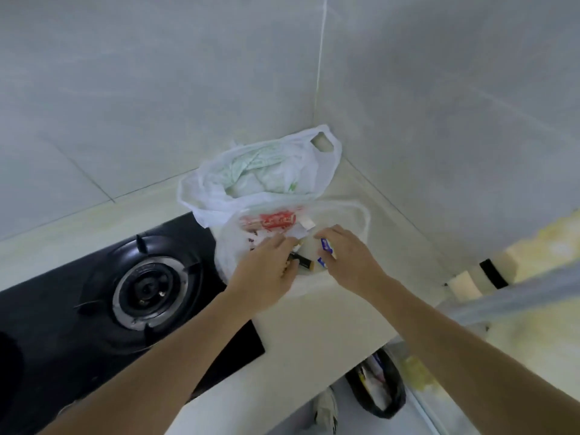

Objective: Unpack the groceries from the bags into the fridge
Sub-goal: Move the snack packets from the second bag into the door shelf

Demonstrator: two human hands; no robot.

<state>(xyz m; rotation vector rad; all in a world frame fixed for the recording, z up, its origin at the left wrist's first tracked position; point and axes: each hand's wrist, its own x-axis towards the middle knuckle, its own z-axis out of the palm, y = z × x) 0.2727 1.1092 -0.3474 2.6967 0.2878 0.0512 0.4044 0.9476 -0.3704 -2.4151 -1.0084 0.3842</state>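
We find no legible text: the red print on the front plastic bag (276,221) and the blue-and-white label on the packet (326,246) are too blurred to read.

Thin, translucent white plastic bags (260,171) with a crinkled, faintly shiny film are seen on a smooth pale stone-like table (314,324), beside a glossy black glass hob (62,309) with a metal burner ring (150,288).
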